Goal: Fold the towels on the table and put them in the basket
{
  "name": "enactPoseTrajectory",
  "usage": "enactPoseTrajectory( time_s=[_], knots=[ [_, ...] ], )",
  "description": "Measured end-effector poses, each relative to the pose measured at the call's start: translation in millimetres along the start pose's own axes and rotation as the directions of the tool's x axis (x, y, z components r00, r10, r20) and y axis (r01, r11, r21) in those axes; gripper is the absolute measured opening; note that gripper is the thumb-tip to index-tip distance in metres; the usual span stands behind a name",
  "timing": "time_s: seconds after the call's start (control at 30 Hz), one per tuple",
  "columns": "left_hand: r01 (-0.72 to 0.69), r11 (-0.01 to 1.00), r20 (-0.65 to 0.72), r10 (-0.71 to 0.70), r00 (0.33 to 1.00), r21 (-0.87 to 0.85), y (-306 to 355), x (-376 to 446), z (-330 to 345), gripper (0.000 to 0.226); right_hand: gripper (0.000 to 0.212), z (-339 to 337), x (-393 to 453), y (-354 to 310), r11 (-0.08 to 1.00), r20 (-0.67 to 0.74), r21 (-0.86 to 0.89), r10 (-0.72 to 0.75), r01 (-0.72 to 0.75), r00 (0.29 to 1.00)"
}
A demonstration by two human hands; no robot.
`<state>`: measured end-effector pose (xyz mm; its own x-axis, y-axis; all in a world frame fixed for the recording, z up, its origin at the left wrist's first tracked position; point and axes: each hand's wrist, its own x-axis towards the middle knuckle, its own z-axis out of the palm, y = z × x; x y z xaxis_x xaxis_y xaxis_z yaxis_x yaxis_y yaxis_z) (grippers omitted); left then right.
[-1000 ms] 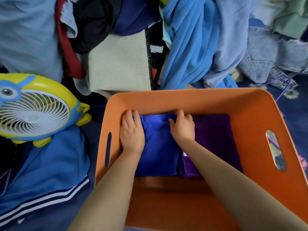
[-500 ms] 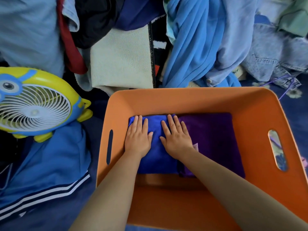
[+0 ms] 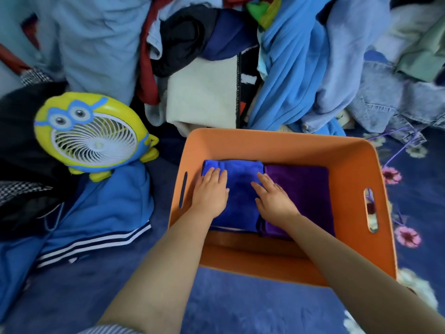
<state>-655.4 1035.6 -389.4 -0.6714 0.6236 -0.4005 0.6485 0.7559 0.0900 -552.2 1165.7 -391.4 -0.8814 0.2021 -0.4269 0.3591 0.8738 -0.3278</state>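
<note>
An orange basket (image 3: pixel 277 143) stands in front of me. A folded blue towel (image 3: pixel 240 179) lies flat on its floor at the left, and a folded purple towel (image 3: pixel 305 189) lies beside it on the right. My left hand (image 3: pixel 210 191) rests flat on the blue towel's left part with fingers straight. My right hand (image 3: pixel 274 196) lies flat over the seam between the two towels, fingers straight and spread a little.
A yellow and blue cartoon fan (image 3: pixel 94 136) stands left of the basket on a blue striped jacket (image 3: pixel 101 218). Piled clothes (image 3: pixel 289 68) and a cream blanket (image 3: pixel 202 102) crowd the space behind. The basket sits on a blue floral cloth (image 3: pixel 240 304).
Both hands went from curled at the blue towel's far edge to lying flat on it, then slid nearer to me. The view tilted up and back.
</note>
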Motion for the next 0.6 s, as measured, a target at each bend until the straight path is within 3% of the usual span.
enactPoseTrajectory(
  time_s=[0.17, 0.27, 0.33, 0.43, 0.5, 0.6],
  knots=[
    [-0.067, 0.997, 0.014, 0.066, 0.998, 0.035, 21.2, -45.8, -26.7, 0.041, 0.040, -28.1, -40.4, -7.8, 0.996, -0.128, 0.091, -0.004, 0.015, 0.992],
    [-0.019, 0.999, -0.024, 0.020, 1.000, 0.046, 38.3, -85.2, -36.4, 0.034, 0.033, -45.7, -71.8, -12.4, 0.988, -0.254, 0.146, -0.014, 0.052, 0.967],
    [0.032, 0.998, -0.033, -0.030, 0.999, 0.046, 47.5, -113.2, -36.9, 0.035, 0.028, -66.0, -96.6, -17.0, 0.975, -0.405, 0.190, -0.029, 0.115, 0.914],
    [-0.007, 0.999, -0.017, 0.008, 1.000, 0.046, 57.3, -142.4, -27.8, 0.039, 0.024, -108.4, -131.8, -26.3, 0.942, -0.618, 0.250, -0.023, 0.223, 0.786],
    [-0.042, 0.999, -0.006, 0.042, 0.999, 0.015, 62.4, -156.2, -21.9, 0.041, 0.028, -141.8, -155.2, -38.7, 0.908, -0.670, 0.289, -0.034, 0.302, 0.742],
    [-0.088, 0.996, 0.002, 0.088, 0.996, -0.013, 69.2, -175.6, -17.9, 0.041, 0.024, -196.3, -199.4, -54.9, 0.792, -0.676, 0.446, -0.007, 0.417, 0.737]
  ],
)
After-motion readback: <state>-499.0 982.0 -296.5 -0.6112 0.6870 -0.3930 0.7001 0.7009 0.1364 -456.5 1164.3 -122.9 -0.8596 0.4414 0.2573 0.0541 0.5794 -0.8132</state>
